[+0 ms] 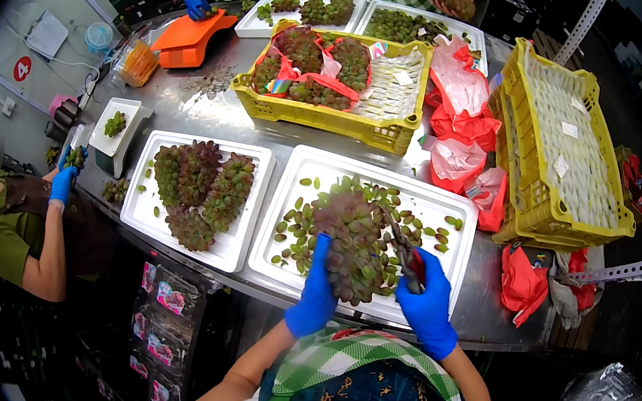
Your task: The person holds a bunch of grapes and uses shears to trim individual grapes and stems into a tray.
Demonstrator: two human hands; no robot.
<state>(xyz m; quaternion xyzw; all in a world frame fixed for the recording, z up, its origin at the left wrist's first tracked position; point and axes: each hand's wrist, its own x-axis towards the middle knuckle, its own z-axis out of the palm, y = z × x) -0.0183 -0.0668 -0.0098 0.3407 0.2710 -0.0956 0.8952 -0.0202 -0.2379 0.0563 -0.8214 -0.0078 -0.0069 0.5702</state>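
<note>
My left hand [316,290], in a blue glove, is closed on the left side of a large bunch of grapes [354,242], dark reddish at the top and greener below. The bunch is held up over a white tray [281,195] strewn with loose green grapes [297,226]. My right hand [428,302], gloved in blue too, grips a pair of dark-handled snips [409,264], whose blades point up and left at the right side of the bunch. Left of this tray, another white tray [235,258] bears several reddish-green bunches [195,191].
Beyond the trays stands a yellow crate [324,119] with wrapped grapes. Another yellow crate [531,222] is at the right, near red and clear wrappers [457,166]. A white scale [113,134] and an orange stand [187,42] are at left. Co-workers [36,242] work at the left and far side.
</note>
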